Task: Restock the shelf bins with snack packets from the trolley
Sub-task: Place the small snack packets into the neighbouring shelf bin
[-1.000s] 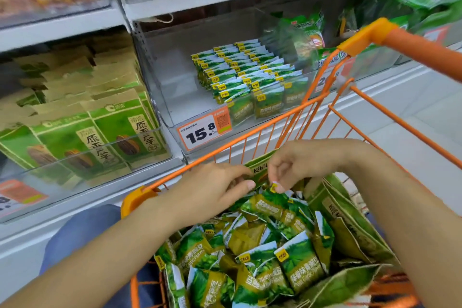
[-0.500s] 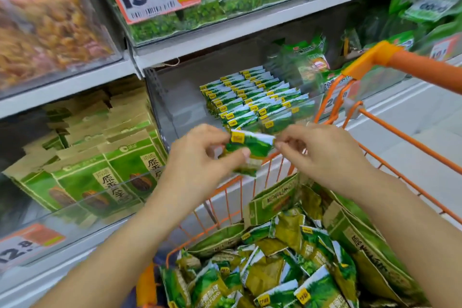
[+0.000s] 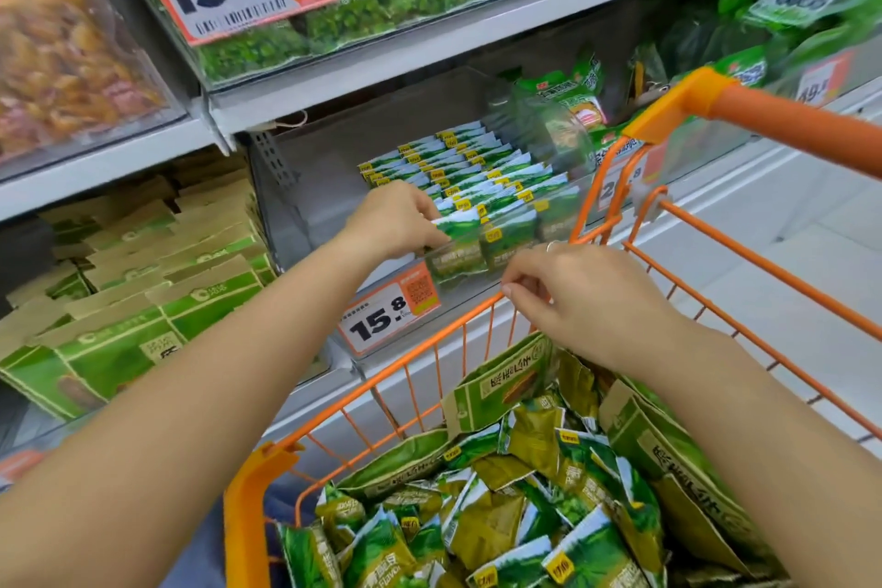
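I see the left hand (image 3: 398, 217) inside the clear shelf bin (image 3: 305, 186), its fingers pinching a green snack packet (image 3: 456, 224) at the front row of packets. The right hand (image 3: 570, 296) hangs above the orange trolley (image 3: 482, 310) rim, fingers loosely curled, holding nothing. More packets fill the trolley.

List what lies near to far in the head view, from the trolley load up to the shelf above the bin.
Loose snack packets in the trolley → right hand → price tag → left hand holding a packet → packet rows → upper shelf.
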The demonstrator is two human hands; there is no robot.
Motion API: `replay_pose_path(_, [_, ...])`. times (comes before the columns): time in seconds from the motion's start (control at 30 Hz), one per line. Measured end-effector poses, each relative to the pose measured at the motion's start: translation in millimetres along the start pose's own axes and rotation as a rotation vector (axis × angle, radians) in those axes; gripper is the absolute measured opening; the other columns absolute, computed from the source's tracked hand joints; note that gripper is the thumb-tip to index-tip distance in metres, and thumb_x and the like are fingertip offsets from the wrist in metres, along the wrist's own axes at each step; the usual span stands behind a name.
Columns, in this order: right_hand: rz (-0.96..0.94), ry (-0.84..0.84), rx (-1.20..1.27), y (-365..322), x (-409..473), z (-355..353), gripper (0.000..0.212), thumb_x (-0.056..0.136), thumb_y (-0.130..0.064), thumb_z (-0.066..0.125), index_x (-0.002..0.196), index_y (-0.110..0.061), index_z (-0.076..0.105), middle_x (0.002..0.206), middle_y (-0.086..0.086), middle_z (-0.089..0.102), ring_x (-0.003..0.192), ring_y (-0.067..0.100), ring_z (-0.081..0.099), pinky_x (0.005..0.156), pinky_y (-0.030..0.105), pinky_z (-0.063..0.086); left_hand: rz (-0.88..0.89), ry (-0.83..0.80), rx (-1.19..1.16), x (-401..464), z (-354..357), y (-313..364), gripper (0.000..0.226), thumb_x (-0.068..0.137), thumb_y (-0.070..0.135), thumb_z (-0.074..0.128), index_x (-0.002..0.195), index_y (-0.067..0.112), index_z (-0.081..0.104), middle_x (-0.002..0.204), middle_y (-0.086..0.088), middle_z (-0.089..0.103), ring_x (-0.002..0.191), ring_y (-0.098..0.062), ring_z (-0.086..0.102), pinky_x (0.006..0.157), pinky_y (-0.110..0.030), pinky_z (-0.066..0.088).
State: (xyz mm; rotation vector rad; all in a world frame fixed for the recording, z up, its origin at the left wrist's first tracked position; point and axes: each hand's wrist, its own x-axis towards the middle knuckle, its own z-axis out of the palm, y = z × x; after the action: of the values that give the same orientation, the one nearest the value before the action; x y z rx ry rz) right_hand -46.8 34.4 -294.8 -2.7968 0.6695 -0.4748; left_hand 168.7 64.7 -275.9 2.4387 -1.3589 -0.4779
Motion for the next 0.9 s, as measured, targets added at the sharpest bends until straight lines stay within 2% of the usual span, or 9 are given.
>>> replay_pose_path(0.1, [-0.011,-0.012,0.012,-1,1,1,0.02,0.097,-0.037,0.045,0.105,-0.029,0.062,0.087,-0.007,0.063,0.082,0.017,0.061,0.068,0.034,0.05,-0.07,-0.152,-0.018,11,4,-2,0.026,0.076,0.026,0.081,0.089,0.015,0.063,0.074,-0.006,0.067,0.067,-0.015,0.058,0.044,-0.018,0.042])
replay_pose_path(0.2, [-0.012,-0.013,0.021,-2,2,2,0.02,0.097,-0.038,0.045,0.104,-0.03,0.063,0.084,-0.007,0.064,0.08,0.018,0.06,0.067,0.034,0.05,-0.114,-0.187,-0.024,22,13,-6,0.038,0.074,0.025,0.082,0.05,0.015,0.054,0.074,-0.013,0.068,0.067,-0.025,0.066,0.045,-0.022,0.033])
replay_pose_path(0.27, [-0.014,-0.011,0.025,-2,2,2,0.021,0.097,-0.038,0.045,0.103,-0.029,0.063,0.083,-0.006,0.064,0.08,0.018,0.06,0.066,0.033,0.05,-0.138,-0.198,0.0,20,16,-5,0.052,0.075,0.027,0.081,0.036,0.018,0.048,0.061,-0.008,0.061,0.049,-0.02,0.053,0.045,-0.023,0.027])
replay_pose_path(0.37, [-0.021,-0.018,0.023,-3,3,2,0.021,0.097,-0.038,0.045,0.104,-0.029,0.062,0.083,-0.006,0.064,0.08,0.017,0.061,0.066,0.032,0.049,-0.196,-0.256,-0.002,17,15,-7,0.046,0.076,0.04,0.079,0.054,0.014,0.047,0.053,0.0,0.037,0.044,-0.014,0.027,0.047,-0.025,0.024])
replay_pose_path(0.43, [-0.026,-0.033,0.018,-3,3,1,0.021,0.098,-0.038,0.044,0.105,-0.029,0.062,0.084,-0.007,0.065,0.081,0.016,0.061,0.067,0.032,0.05,-0.196,-0.291,0.022,15,11,-10,0.048,0.08,0.049,0.071,0.065,0.013,0.045,0.058,0.001,0.038,0.047,-0.014,0.032,0.047,-0.024,0.027])
replay_pose_path(0.57, [-0.019,-0.035,0.027,-3,3,0,0.021,0.097,-0.038,0.045,0.105,-0.029,0.062,0.082,-0.007,0.065,0.08,0.016,0.061,0.066,0.03,0.048,-0.157,-0.282,-0.048,12,0,-14,0.041,0.085,0.05,0.066,0.095,0.011,0.07,0.093,0.004,0.065,0.079,-0.009,0.059,0.057,-0.022,0.045])
replay_pose_path(0.7, [-0.01,-0.033,0.024,-2,3,-1,0.02,0.097,-0.038,0.046,0.104,-0.029,0.062,0.079,-0.007,0.065,0.077,0.016,0.06,0.063,0.029,0.046,-0.08,-0.012,-0.18,16,-4,-21,0.03,0.084,0.036,0.072,0.088,0.006,0.07,0.084,-0.007,0.071,0.069,-0.012,0.068,0.054,-0.022,0.055])
replay_pose_path(0.83, [-0.007,-0.04,0.022,-2,3,0,0.02,0.097,-0.038,0.045,0.103,-0.03,0.062,0.079,-0.008,0.065,0.077,0.015,0.06,0.064,0.03,0.047,-0.117,-0.096,-0.161,18,6,-19,0.016,0.085,0.022,0.072,0.093,0.008,0.071,0.075,0.001,0.063,0.063,-0.009,0.06,0.046,-0.014,0.047])
replay_pose_path(0.9, [-0.013,-0.046,0.025,-3,2,1,0.021,0.097,-0.038,0.045,0.104,-0.03,0.062,0.078,-0.008,0.065,0.076,0.015,0.061,0.065,0.031,0.049,-0.096,-0.041,-0.141,19,14,-17,0.011,0.086,0.017,0.07,0.091,0.008,0.074,0.071,0.001,0.063,0.059,-0.009,0.055,0.044,-0.013,0.041])
